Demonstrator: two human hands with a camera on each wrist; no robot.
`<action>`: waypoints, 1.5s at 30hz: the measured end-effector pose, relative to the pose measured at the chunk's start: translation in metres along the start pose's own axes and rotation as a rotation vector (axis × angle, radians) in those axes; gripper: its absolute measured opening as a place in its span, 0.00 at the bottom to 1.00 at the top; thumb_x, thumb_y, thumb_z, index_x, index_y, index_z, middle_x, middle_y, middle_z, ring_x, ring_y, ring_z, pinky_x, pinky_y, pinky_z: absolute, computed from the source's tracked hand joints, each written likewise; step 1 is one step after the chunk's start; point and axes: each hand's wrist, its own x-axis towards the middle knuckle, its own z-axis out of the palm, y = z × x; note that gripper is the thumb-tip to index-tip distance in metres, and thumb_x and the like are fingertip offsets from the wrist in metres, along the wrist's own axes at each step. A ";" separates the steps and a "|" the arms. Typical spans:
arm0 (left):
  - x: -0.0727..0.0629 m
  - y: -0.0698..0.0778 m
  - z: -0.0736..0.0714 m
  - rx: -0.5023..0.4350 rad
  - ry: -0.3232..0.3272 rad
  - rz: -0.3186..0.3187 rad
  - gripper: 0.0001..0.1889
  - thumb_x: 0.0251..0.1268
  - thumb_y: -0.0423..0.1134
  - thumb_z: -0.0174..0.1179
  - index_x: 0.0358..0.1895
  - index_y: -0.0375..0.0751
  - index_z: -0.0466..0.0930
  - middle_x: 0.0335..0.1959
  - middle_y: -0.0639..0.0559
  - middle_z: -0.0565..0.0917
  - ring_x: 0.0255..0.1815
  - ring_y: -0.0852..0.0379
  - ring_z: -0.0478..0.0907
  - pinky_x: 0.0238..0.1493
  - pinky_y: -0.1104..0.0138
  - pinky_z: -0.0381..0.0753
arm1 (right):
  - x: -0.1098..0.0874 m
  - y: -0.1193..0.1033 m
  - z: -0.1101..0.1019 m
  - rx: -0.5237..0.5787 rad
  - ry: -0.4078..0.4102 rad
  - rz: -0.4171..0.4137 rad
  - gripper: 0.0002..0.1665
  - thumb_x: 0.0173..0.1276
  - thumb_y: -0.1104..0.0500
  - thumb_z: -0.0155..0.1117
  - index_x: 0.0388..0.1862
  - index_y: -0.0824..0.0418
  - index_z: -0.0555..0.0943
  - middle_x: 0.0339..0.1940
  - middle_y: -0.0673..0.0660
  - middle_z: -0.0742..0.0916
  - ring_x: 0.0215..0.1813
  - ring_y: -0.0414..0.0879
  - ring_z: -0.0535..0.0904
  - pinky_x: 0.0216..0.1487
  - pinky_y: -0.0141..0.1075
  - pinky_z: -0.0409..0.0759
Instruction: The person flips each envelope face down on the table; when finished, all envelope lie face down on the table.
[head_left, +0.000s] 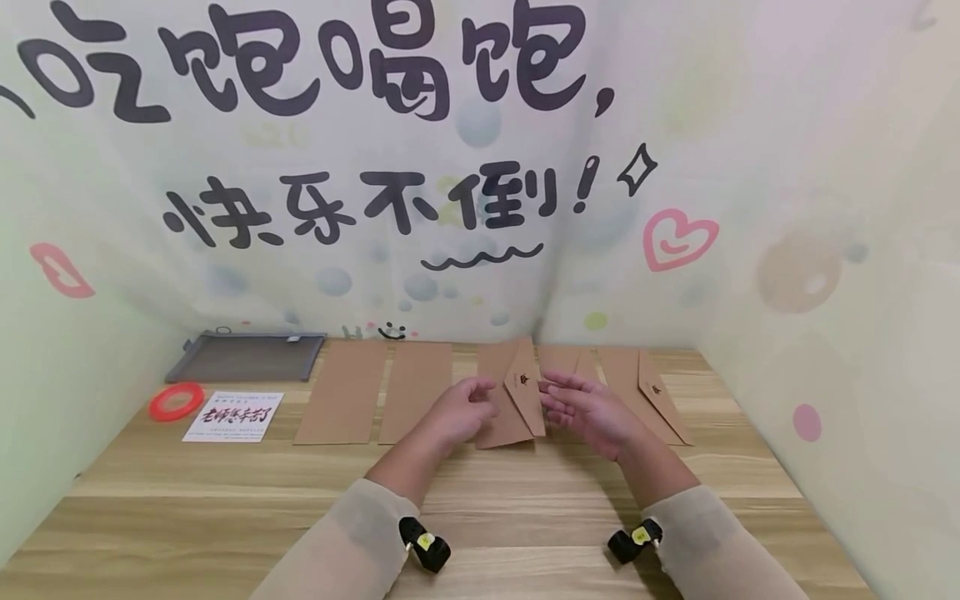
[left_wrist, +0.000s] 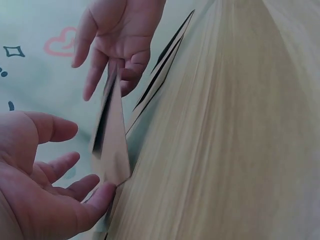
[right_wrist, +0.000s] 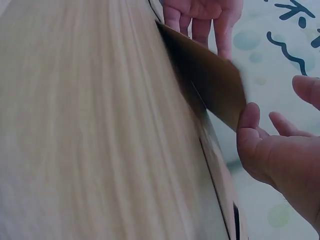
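A brown kraft envelope [head_left: 498, 400] stands tilted up off the table between both hands, its pointed flap bearing a small dark crown print. At its left side is my left hand [head_left: 459, 410], fingers loosely bent; in the left wrist view the lowest fingertip is right at the envelope's lower corner. On the opposite side my right hand [head_left: 592, 414] has its fingertips at the flap edge. The right wrist view shows a lower finger touching the raised envelope edge [right_wrist: 220, 82], the thumb held apart. Two more flapped envelopes [head_left: 622, 383] lie to the right, one partly behind the right hand.
Two plain brown envelopes [head_left: 345, 392] lie left of the hands. Farther left are a white card [head_left: 234, 417] with writing, a red tape ring [head_left: 177, 402] and a grey zip pouch [head_left: 247, 357]. A printed curtain [head_left: 375, 283] rises behind the wooden table [head_left: 517, 533].
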 end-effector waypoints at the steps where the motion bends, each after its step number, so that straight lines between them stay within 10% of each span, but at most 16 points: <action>1: 0.000 0.000 0.001 0.001 -0.010 0.005 0.28 0.70 0.34 0.63 0.73 0.39 0.76 0.75 0.37 0.76 0.78 0.38 0.71 0.77 0.45 0.74 | 0.000 0.000 0.002 -0.002 -0.005 -0.003 0.36 0.85 0.61 0.53 0.85 0.71 0.57 0.75 0.60 0.76 0.59 0.40 0.81 0.63 0.32 0.82; 6: -0.001 0.002 0.010 -0.013 -0.061 0.010 0.31 0.68 0.36 0.64 0.75 0.42 0.74 0.79 0.40 0.74 0.80 0.39 0.70 0.78 0.45 0.74 | -0.002 -0.002 0.011 -0.022 -0.008 -0.006 0.38 0.84 0.62 0.54 0.87 0.65 0.56 0.66 0.49 0.74 0.54 0.37 0.77 0.57 0.29 0.79; 14: -0.006 0.009 0.016 -0.103 -0.115 0.007 0.30 0.76 0.44 0.66 0.78 0.51 0.72 0.83 0.41 0.68 0.79 0.39 0.72 0.76 0.43 0.76 | -0.005 -0.006 0.024 -0.052 -0.012 0.011 0.43 0.81 0.63 0.59 0.89 0.51 0.56 0.78 0.63 0.67 0.57 0.43 0.77 0.57 0.34 0.78; 27: -0.010 0.014 0.018 -0.183 -0.083 -0.006 0.32 0.78 0.54 0.63 0.80 0.56 0.68 0.82 0.49 0.70 0.76 0.45 0.77 0.72 0.45 0.81 | -0.015 -0.012 0.044 -0.029 -0.149 -0.012 0.46 0.82 0.61 0.60 0.91 0.49 0.51 0.87 0.70 0.61 0.67 0.47 0.79 0.62 0.37 0.82; 45: -0.002 0.015 0.012 -0.379 0.074 0.066 0.34 0.75 0.37 0.58 0.83 0.46 0.63 0.81 0.42 0.72 0.81 0.42 0.70 0.78 0.47 0.75 | -0.009 0.002 0.045 -0.133 -0.202 0.054 0.39 0.84 0.54 0.58 0.89 0.51 0.58 0.90 0.58 0.60 0.85 0.56 0.63 0.73 0.43 0.80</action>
